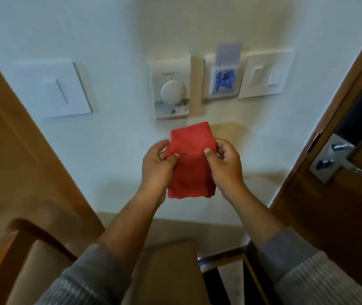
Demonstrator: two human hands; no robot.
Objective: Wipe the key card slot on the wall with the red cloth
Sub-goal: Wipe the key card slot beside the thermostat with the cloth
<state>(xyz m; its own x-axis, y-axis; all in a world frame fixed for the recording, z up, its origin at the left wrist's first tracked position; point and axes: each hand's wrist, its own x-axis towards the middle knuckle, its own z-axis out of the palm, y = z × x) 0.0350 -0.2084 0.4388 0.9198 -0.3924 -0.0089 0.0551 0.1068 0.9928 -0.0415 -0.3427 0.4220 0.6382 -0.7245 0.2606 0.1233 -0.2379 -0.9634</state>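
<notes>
A folded red cloth hangs between both hands in front of the white wall. My left hand pinches its left edge, and my right hand pinches its right edge. The key card slot is a white wall plate up and to the right of the cloth, with blue scribbles on its face and a pale card standing in its top. The cloth is well below the slot and does not touch it.
A thermostat with a round dial sits left of the slot, a light switch right of it, and a larger white switch plate further left. A wooden door with a metal handle stands at right; wooden furniture at lower left.
</notes>
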